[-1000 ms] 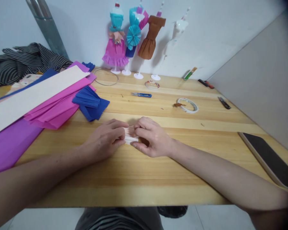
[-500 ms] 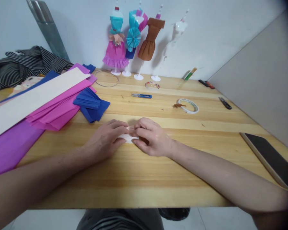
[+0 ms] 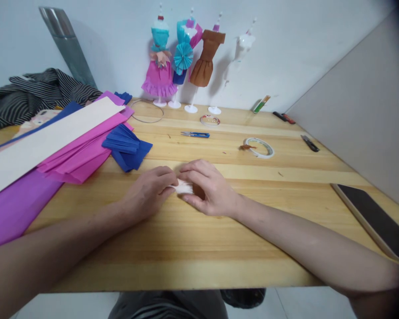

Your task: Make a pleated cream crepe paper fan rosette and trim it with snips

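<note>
A small piece of pleated white paper (image 3: 183,188) lies at the middle of the wooden table (image 3: 219,248), pinched from both sides. My left hand (image 3: 148,192) grips its left end with curled fingers. My right hand (image 3: 209,188) closes over its right end, thumb under and fingers on top. Most of the paper is hidden between the two hands.
Sheets of pink, purple and cream paper (image 3: 46,150) and folded blue paper (image 3: 126,147) lie at the left. Small snips (image 3: 195,134), a tape roll (image 3: 260,147), and another cutter (image 3: 310,143) sit further back. Several dressed mannequin stands (image 3: 182,62) line the wall. A phone (image 3: 375,221) lies at right.
Both hands have pressed closer together on the white paper, so less of it shows between the fingers. The view has tilted slightly.
</note>
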A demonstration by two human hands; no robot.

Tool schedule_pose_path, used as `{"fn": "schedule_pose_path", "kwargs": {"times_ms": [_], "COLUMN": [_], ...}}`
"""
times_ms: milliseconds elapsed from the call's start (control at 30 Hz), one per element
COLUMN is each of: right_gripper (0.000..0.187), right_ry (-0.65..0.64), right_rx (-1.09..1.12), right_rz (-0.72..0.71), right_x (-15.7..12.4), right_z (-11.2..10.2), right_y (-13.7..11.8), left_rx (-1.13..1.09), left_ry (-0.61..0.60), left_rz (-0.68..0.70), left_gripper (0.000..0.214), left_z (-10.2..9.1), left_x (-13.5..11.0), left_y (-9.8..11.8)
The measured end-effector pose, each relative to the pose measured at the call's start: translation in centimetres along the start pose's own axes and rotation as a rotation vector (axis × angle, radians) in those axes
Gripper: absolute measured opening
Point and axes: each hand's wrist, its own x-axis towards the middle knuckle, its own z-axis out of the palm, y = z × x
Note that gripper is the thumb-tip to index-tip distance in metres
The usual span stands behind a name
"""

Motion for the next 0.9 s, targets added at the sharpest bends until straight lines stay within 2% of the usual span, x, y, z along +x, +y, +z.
{"fn": "schedule_pose_path", "kwargs": {"times_ms": [67,200,433,633,800,900], "right_gripper": [0.032,0.026,0.015,0.028,0.01,0.009], "right_ry": [-0.029,-0.051,0.009,-0.012,-0.001,0.004], "right_rx": [0.004,0.01,0.073,0.066,0.047,0.042], "right_rz": [0.016,0.049,0.047,0.058,0.081,0.091], "right_x": [0.08,0.07,-0.09,0.23,0.07,0.06], "right_z": [0.02,0.25,0.5,0.5,0.84,0.86], "right_y": [-0.02,0.13,0.5,0.38,0.69,0.69], "left_rx": [-0.004,-0.008,0.042,0.054,0.067,0.079], "left_ry": [0.011,0.016,0.019,0.036,0.016,0.002], "left_rz": [0.013,0.03,0.036,0.028,0.014,0.009], "left_gripper": [0.01,0.012,0.015,0.018,0.02,0.021], "left_z": [0.07,0.14,0.31,0.47,0.6,0.66], "left_x": [0.07,0.21,0.34,0.45,0.64,0.73], "left_y": [-0.08,-0.1,-0.05,-0.25,-0.21,-0.16]}}
